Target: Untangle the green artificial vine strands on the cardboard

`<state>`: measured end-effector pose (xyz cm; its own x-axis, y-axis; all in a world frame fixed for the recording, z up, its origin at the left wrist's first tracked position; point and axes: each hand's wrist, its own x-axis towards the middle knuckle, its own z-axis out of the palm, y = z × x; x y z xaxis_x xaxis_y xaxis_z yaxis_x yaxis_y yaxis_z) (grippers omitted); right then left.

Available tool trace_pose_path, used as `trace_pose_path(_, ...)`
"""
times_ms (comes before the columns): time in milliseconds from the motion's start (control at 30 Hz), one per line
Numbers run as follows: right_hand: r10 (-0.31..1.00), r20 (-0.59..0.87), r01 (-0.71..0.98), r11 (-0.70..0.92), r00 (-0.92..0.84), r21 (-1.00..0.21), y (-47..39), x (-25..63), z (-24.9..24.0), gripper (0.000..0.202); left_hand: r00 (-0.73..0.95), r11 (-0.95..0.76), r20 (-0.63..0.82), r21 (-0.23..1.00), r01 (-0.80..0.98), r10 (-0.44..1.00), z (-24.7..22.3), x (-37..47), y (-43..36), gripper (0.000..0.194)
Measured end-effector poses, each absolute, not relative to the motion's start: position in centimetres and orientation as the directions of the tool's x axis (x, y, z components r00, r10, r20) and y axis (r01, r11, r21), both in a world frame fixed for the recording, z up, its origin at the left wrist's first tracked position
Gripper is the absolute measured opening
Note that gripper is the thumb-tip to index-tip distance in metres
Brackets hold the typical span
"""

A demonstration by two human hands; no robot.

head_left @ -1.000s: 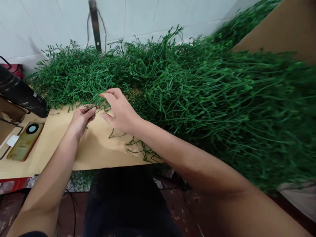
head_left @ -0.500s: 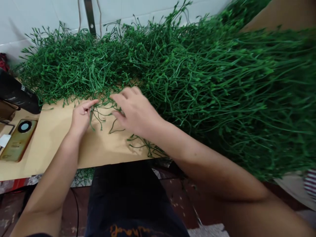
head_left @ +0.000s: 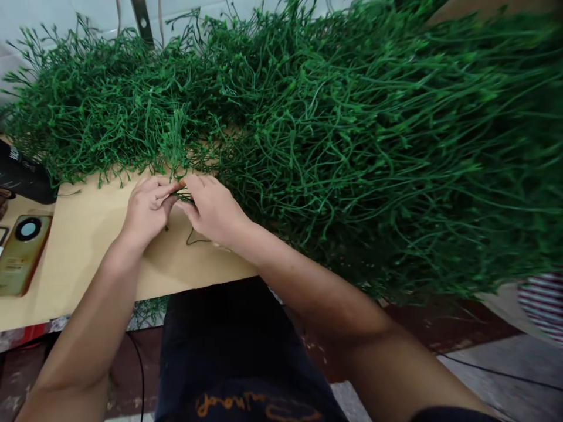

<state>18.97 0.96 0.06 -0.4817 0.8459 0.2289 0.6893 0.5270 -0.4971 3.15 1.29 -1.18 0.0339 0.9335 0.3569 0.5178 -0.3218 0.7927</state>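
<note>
My left hand (head_left: 147,205) and my right hand (head_left: 215,208) meet over the tan board, their fingertips almost touching. Between them run a few thin green stems (head_left: 185,197), which look like artificial plant sprigs. The left fingers pinch these stems, and one end pokes out below that hand. At their other end the thumb and fingers of my right hand are closed on them. Just behind the hands stands a paler green tuft (head_left: 175,138) at the edge of the heap. A single loose stem (head_left: 196,239) lies below my right hand.
A large heap of green stems (head_left: 360,135) fills the back and right side of the tan board (head_left: 97,258). At the left lie a phone (head_left: 24,252) and a black box (head_left: 26,173). A metal strip (head_left: 142,23) runs up the wall behind. Striped cloth (head_left: 543,305) shows at right.
My right hand has moved left and down to my left hand and closed on the stems. The left fingers have curled in around them. The view has shifted slightly.
</note>
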Motion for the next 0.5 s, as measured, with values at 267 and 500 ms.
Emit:
trace_pose_path(267, 0.863, 0.255, 0.609, 0.492, -0.436, -0.623, 1.5, 19.2, -1.0, 0.013, -0.225, -0.062, 0.085, 0.992, 0.106, 0.971, -0.8, 3.0, 1.8, 0.026)
trace_pose_path(500, 0.838, 0.204, 0.589, 0.508, -0.506, -0.628, 1.0, 18.8, -1.0, 0.025, -0.057, 0.043, -0.040, 0.997, 0.056, 0.998, -0.4, 5.0, 1.7, 0.025)
